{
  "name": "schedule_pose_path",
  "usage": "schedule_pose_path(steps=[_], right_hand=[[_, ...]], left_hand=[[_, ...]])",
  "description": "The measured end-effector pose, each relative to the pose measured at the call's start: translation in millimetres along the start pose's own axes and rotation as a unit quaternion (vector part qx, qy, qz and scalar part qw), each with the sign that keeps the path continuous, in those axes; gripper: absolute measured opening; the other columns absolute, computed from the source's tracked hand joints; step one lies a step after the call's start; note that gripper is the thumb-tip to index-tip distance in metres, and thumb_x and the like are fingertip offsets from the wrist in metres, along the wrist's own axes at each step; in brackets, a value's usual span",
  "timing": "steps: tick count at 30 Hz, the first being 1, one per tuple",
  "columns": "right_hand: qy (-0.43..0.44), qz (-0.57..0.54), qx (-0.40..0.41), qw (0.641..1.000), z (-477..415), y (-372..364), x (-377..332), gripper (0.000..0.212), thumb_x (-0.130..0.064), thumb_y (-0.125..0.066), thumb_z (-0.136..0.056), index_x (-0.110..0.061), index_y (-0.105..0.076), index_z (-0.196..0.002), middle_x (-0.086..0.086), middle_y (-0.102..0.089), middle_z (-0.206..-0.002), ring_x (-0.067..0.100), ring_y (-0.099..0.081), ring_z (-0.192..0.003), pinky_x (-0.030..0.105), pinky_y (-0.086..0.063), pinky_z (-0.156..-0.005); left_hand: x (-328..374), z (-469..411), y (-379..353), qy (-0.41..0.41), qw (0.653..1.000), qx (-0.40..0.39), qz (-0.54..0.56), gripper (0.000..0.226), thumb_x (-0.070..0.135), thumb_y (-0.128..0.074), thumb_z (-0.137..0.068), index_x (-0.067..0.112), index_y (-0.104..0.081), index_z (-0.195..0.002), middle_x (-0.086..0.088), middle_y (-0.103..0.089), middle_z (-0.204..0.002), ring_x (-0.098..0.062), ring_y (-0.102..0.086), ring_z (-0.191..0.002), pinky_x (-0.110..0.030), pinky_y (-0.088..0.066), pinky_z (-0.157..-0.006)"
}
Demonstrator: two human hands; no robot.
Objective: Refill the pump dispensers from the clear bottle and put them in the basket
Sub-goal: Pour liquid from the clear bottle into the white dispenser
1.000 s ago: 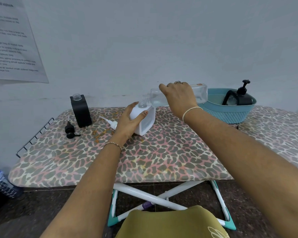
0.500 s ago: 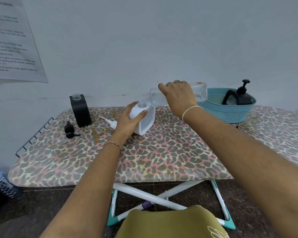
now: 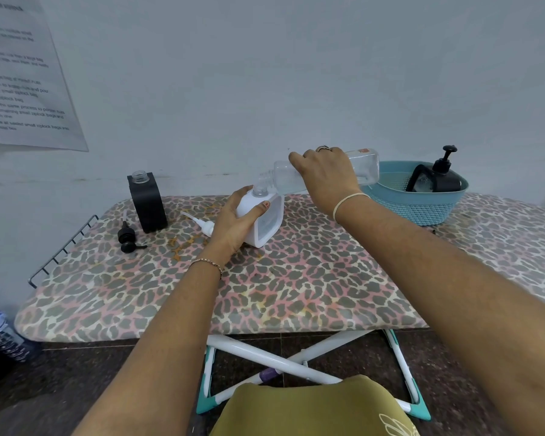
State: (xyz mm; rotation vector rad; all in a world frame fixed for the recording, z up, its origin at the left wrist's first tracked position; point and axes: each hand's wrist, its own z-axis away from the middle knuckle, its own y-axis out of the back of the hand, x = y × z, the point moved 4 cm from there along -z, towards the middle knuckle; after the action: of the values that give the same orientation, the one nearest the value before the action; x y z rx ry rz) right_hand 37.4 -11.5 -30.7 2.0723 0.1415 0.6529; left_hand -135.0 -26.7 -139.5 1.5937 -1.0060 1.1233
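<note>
while tipped, clear bottle (image 3: pixel 364 166) label unreadable.

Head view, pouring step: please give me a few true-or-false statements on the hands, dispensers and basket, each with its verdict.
1. The right hand holds the clear bottle tipped with its neck toward the white dispenser. True.
2. The left hand rests flat on the board, touching nothing. False: it grips the white dispenser.
3. The black dispenser by the wall has its pump screwed on. False: its neck is open, and a black pump lies on the board beside it.
4. The blue basket already holds a black dispenser with its pump on. True.
5. The white pump is fitted on the white dispenser. False: it lies on the board, left of that dispenser.
</note>
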Motion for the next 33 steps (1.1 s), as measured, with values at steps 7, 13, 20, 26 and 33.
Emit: schedule_pose_path(steps=[7, 13, 20, 26, 33], right_hand=[[-0.001, 0.001, 0.000, 1.000, -1.3, -0.5, -0.2, 0.043, 0.004, -0.061, -0.077, -0.015, -0.045, -0.112, 0.002, -0.043, -0.076, 0.023, -0.041, -0.070, 0.031, -0.032, -0.065], [0.001, 0.004, -0.004, 1.000, -0.5, 0.5, 0.3, 0.044, 0.004, -0.062, -0.077, -0.015, -0.044, -0.112, 0.002, -0.044, -0.076, 0.023, -0.042, -0.070, 0.031, -0.033, -0.066], [0.005, 0.007, -0.005, 1.000, -1.4, 1.3, -0.5, 0.045, 0.003, -0.064, -0.076, -0.015, -0.044, -0.112, 0.002, -0.044, -0.075, 0.023, -0.043, -0.070, 0.030, -0.034, -0.066], [0.004, 0.005, -0.001, 1.000, -0.7, 0.7, -0.5, 0.043, 0.002, -0.062, -0.078, -0.015, -0.044, -0.113, 0.002, -0.044, -0.076, 0.022, -0.042, -0.070, 0.031, -0.033, -0.065], [0.008, 0.003, 0.003, 1.000, -0.6, 1.6, 0.2, 0.043, 0.005, -0.060, -0.076, -0.015, -0.044, -0.111, 0.002, -0.044, -0.076, 0.023, -0.041, -0.071, 0.031, -0.032, -0.066]], left_hand=[[-0.9, -1.0, -0.1, 0.003, 1.000, 0.002, 0.006, 0.055, 0.045, -0.072, -0.080, 0.037, -0.052, -0.130, 0.008, -0.055, -0.128, -0.015, -0.054, -0.114, -0.036, -0.047, -0.098], [0.3, -0.8, 0.0, 0.002, 1.000, 0.002, 0.007, 0.053, 0.043, -0.072, -0.081, 0.037, -0.052, -0.130, 0.008, -0.054, -0.127, -0.015, -0.054, -0.113, -0.036, -0.047, -0.098], [1.5, -0.1, -0.3, 0.003, 1.000, 0.005, 0.007, 0.052, 0.042, -0.071, -0.082, 0.037, -0.052, -0.130, 0.009, -0.053, -0.126, -0.015, -0.052, -0.113, -0.032, -0.046, -0.095], [0.7, -0.8, -0.4, 0.007, 1.000, 0.004, 0.008, 0.052, 0.043, -0.071, -0.082, 0.038, -0.051, -0.130, 0.008, -0.054, -0.128, -0.016, -0.053, -0.114, -0.035, -0.047, -0.097], [0.6, -0.9, -0.4, 0.007, 1.000, 0.005, 0.012, 0.053, 0.040, -0.072, -0.082, 0.035, -0.052, -0.131, 0.006, -0.056, -0.126, -0.016, -0.055, -0.113, -0.036, -0.048, -0.097]])
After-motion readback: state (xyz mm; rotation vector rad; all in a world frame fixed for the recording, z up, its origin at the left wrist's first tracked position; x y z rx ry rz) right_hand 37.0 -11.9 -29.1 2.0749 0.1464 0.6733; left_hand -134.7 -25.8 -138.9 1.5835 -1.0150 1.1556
